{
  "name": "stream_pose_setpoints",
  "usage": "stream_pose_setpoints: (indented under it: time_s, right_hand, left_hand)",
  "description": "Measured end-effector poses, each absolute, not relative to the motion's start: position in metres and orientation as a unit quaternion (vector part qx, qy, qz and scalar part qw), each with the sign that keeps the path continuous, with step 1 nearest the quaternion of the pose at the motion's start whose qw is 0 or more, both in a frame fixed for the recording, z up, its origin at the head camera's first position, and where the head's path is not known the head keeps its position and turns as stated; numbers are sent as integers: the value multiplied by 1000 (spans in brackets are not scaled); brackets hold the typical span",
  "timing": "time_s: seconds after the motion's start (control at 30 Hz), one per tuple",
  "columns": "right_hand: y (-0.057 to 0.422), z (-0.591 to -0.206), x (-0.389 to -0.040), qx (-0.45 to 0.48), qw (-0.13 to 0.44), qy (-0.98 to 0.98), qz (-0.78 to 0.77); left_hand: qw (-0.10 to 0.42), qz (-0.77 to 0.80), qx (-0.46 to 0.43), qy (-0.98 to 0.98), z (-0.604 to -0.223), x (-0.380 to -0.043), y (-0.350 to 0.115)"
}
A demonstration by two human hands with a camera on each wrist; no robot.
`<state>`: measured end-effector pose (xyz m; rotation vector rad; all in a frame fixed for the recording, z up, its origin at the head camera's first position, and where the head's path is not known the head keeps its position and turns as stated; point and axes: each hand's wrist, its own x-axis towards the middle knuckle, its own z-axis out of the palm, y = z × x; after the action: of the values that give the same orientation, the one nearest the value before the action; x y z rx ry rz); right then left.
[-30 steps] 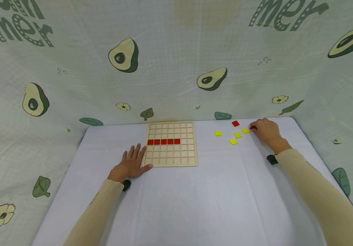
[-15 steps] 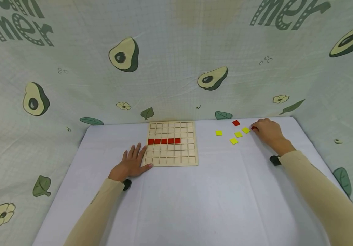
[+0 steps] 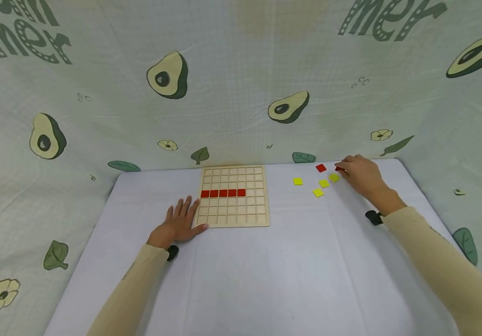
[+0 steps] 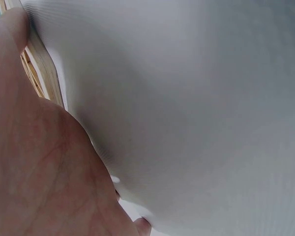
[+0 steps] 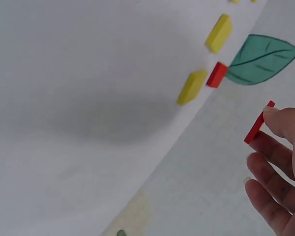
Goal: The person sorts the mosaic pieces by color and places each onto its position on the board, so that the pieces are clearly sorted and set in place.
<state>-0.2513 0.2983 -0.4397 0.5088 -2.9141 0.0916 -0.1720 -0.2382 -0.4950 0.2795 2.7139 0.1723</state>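
Between thumb and fingers my right hand (image 3: 360,175) pinches a small red square tile (image 5: 258,123), seen nearly edge-on in the right wrist view. That hand is at the far right of the table, beside a yellow tile (image 3: 334,178). My left hand (image 3: 178,223) lies flat with its fingers spread, thumb and fingertips at the left edge of a wooden grid board (image 3: 234,218). Across one row of the board runs a line of several red tiles (image 3: 223,193), starting at its left side. In the left wrist view, the board's edge (image 4: 48,73) shows beside the thumb.
Left of my right hand, another red tile (image 3: 321,168) and several yellow tiles (image 3: 297,181) lie loose on the white tabletop (image 3: 291,270). Behind the table hangs a cloth (image 3: 224,93) printed with avocados and leaves, close to the back edge.
My right hand has lifted the red tile and shifted slightly back and left, close to the yellow tile. The left hand and the board have stayed in place.
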Motion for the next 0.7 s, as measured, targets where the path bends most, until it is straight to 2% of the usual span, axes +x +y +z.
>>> stream_pose_setpoints:
  time_s: [0.33,0.6,0.7]
  right_hand:
    - [246,-424,-244,254,117,-958,68]
    - [207,-431,-243,341,166,-919,110]
    - [191,-433,-242,360,166,-912,111]
  left_hand:
    - [205,64,95,972,-496,-171,-239]
    - [212,65,93,971,-498,-173,-241]
    - [213,68,94,970,-498,-174,-241]
